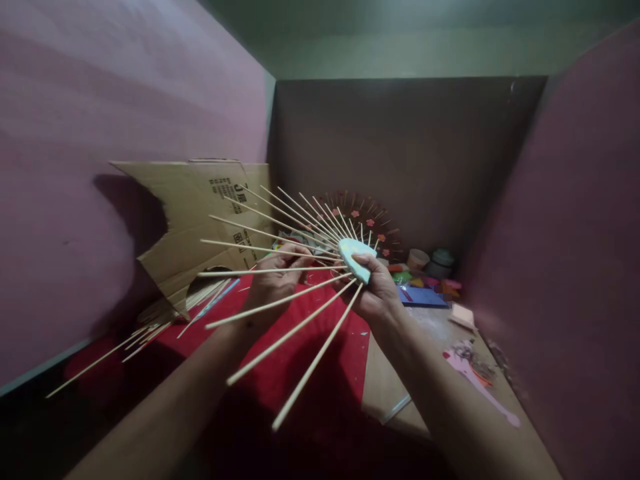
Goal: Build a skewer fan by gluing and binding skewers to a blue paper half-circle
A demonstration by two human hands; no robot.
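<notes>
Pink walls close in a cluttered counter point(385, 393) draped with red cloth point(300, 373). Held above it, the right hand point(377, 290) pinches a pale blue foam piece point(356, 259) by its edge, apparently to steady it, with bamboo skewers point(280, 300) fanning out leftward. The left hand point(274, 277) closes its fingertips on one skewer near the foam. Torn cardboard point(195, 220), loose skewers point(150, 327) and a finished fan point(363, 217) crowd behind.

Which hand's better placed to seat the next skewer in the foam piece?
Left hand, probably. It already pinches a skewer at the fan's hub, with loose sticks on its side. The right hand is occupied gripping the foam piece.
</notes>
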